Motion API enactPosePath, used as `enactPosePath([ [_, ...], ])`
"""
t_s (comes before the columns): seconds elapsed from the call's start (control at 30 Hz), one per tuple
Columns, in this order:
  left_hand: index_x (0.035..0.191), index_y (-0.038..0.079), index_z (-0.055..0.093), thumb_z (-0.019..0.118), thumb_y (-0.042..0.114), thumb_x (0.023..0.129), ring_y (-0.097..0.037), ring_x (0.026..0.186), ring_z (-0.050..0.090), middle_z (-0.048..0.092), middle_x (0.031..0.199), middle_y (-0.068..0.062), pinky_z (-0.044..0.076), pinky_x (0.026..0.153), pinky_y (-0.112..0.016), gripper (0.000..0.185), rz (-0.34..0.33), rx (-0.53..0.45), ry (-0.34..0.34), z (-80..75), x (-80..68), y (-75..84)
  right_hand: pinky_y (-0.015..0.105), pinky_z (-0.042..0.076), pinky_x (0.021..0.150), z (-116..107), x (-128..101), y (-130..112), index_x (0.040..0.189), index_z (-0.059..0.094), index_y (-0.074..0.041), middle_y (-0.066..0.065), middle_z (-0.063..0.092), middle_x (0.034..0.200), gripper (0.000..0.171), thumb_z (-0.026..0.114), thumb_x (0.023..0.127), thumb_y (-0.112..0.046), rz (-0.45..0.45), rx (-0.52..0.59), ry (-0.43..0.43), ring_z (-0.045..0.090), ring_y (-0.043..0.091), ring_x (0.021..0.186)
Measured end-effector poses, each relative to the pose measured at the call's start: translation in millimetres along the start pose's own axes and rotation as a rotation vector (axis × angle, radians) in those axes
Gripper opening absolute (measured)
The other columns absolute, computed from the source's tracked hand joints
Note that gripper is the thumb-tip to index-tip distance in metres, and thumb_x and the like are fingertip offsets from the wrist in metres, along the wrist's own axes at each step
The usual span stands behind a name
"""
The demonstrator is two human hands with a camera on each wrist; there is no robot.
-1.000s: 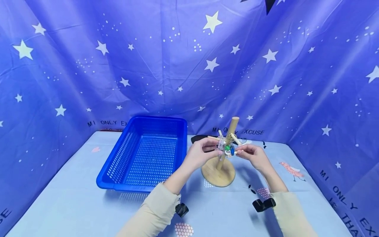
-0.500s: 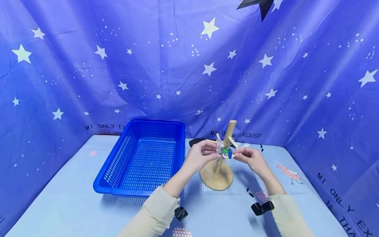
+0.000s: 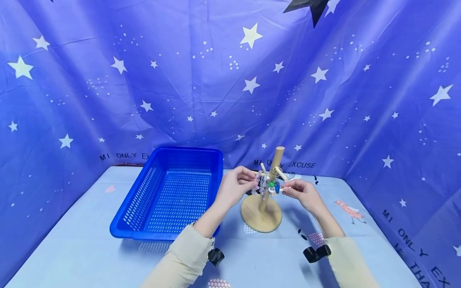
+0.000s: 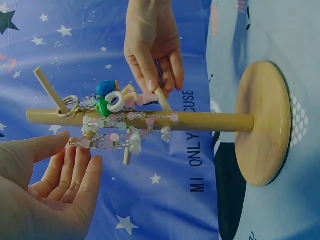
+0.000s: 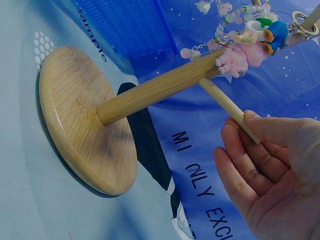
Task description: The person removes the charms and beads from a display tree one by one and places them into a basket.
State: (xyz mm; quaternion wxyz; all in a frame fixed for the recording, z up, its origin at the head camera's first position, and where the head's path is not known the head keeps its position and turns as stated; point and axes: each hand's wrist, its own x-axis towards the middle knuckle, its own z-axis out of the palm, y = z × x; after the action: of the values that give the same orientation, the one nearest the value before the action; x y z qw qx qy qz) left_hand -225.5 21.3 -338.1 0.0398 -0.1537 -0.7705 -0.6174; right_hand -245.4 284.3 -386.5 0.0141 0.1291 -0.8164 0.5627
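My left hand pinches one end of a strand of pink and clear beads between thumb and fingers, left of the wooden stand's post. White flower-like charms hang among these beads. My right hand grips the tip of a low wooden peg between thumb and fingers. Next to that peg, a keychain with a blue figure, a green piece, a white ring and a pink figure hangs along the post. Its metal rings circle a higher peg.
A blue perforated basket stands on the light blue cloth left of the stand. The stand's round wooden base rests on the cloth. A starry blue curtain rises behind and at both sides.
My left hand has drawn a little to the left, away from the post, and the bead strand shows more between them. My right hand keeps its grip on the peg. The head view has shifted slightly.
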Motion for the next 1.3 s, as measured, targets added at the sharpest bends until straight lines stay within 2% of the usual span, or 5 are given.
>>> enactPosePath([
  [0.23, 0.099, 0.002, 0.069, 0.075, 0.005, 0.086, -0.024, 0.086, 0.075, 0.076, 0.098, -0.015, 0.06, 0.076, -0.023, 0.015, 0.028, 0.011, 0.033, -4.5, 0.1, -0.5, 0.017, 0.058, 0.084, 1, 1, 0, 0.114, 0.057, 0.022, 0.036, 0.066, 0.108, 0.027, 0.058, 0.097, 0.001, -0.001, -0.003, 0.004, 0.068, -0.003, 0.085],
  [0.5, 0.1, 0.001, 0.07, 0.075, 0.003, 0.085, -0.024, 0.085, 0.075, 0.076, 0.097, -0.016, 0.06, 0.073, -0.024, 0.016, 0.026, -0.011, 0.076, -12.1, -2.6, 1.8, 0.018, 0.058, 0.084, 2, 0, 2, 0.114, 0.056, 0.023, 0.036, 0.066, 0.108, 0.027, 0.057, 0.097, 0.001, -0.013, 0.007, 0.004, 0.068, -0.003, 0.085],
  [0.8, 0.099, 0.002, 0.07, 0.075, 0.005, 0.086, -0.021, 0.084, 0.075, 0.077, 0.098, -0.015, 0.058, 0.071, -0.023, 0.014, 0.005, -0.028, 0.1, -19.6, -1.4, 2.3, 0.016, 0.058, 0.083, 2, 0, 4, 0.114, 0.055, 0.025, 0.022, 0.072, 0.101, 0.028, 0.056, 0.097, 0.002, -0.025, 0.019, 0.001, 0.069, -0.002, 0.085],
  [1.07, 0.099, 0.002, 0.07, 0.075, 0.006, 0.086, -0.022, 0.084, 0.075, 0.077, 0.098, -0.015, 0.058, 0.071, -0.024, 0.014, -0.002, -0.032, 0.117, -23.8, -1.2, 3.4, 0.017, 0.058, 0.084, 2, 0, 4, 0.114, 0.054, 0.025, 0.03, 0.069, 0.104, 0.028, 0.057, 0.097, 0.003, -0.023, 0.027, -0.003, 0.069, -0.002, 0.086],
  [1.3, 0.097, 0.003, 0.071, 0.075, 0.006, 0.086, -0.023, 0.086, 0.075, 0.077, 0.097, -0.015, 0.054, 0.068, -0.021, 0.012, 0.005, -0.025, 0.131, -28.8, -1.1, 4.9, 0.016, 0.058, 0.083, 1, 0, 4, 0.115, 0.053, 0.026, 0.018, 0.073, 0.1, 0.029, 0.056, 0.097, 0.003, -0.024, 0.042, -0.004, 0.069, -0.002, 0.086],
])
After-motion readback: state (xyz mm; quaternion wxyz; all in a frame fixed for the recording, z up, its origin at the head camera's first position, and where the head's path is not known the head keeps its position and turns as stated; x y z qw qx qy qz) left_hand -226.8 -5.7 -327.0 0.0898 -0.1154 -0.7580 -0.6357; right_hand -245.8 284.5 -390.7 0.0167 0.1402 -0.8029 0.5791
